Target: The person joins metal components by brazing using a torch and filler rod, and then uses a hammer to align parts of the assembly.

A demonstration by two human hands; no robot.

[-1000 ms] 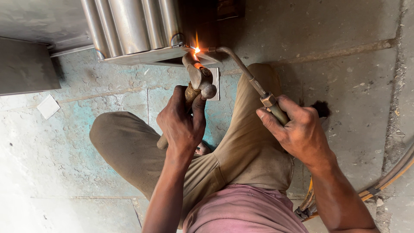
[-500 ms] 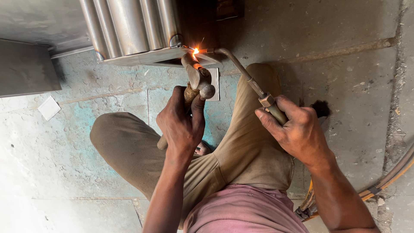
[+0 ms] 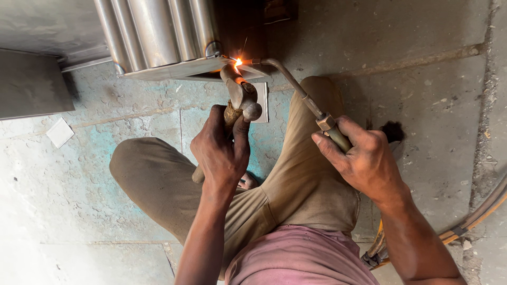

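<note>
My left hand (image 3: 222,153) with the hammer (image 3: 240,97) and my right hand (image 3: 364,158) with the torch (image 3: 296,87) close in on one spot; the gap between them is narrow. Ahead, the ribbed metal workpiece (image 3: 158,37) blocks the way. My bent knees (image 3: 158,174) fill the space below. Open concrete floor (image 3: 422,63) lies to the right, except where hoses (image 3: 475,216) run.

Under me lies a worn concrete floor (image 3: 433,105) with teal stains. A small white scrap (image 3: 59,132) rests on it, just below a grey metal sheet (image 3: 31,89).
</note>
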